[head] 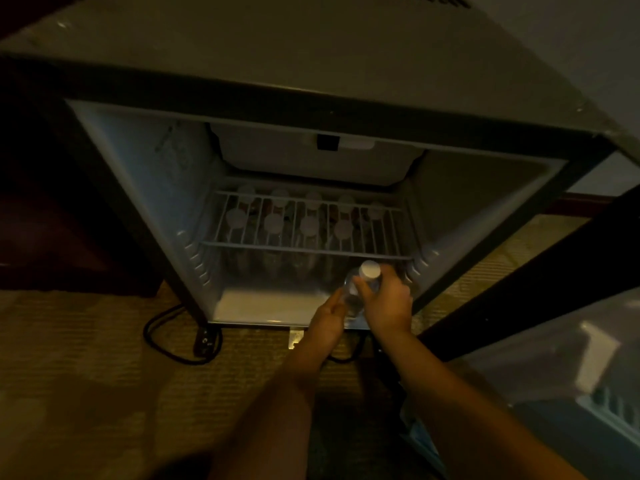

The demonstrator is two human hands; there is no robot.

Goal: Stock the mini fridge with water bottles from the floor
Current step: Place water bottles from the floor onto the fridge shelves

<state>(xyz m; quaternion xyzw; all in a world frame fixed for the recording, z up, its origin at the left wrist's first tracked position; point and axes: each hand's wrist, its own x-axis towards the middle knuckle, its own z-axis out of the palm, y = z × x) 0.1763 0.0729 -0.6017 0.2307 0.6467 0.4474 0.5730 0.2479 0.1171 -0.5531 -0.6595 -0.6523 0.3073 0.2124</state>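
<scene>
The mini fridge [145, 188] stands open in front of me on the carpet. A clear water bottle [356, 292] with a white cap stands upright at the front right of the fridge floor. My right hand [388, 303] grips it just under the cap. My left hand [327, 318] touches the bottle's lower left side with straight fingers. Several more bottles with white caps [273, 223] stand on the fridge floor under the wire shelf [301, 249], in two rows toward the back.
The fridge door [561, 348] hangs open at the right, reaching past my right arm. A black power cord [173, 344] loops on the carpet by the fridge's front left foot. Dark wooden furniture [52, 220] stands to the left. A freezer box [311, 157] sits at the top inside.
</scene>
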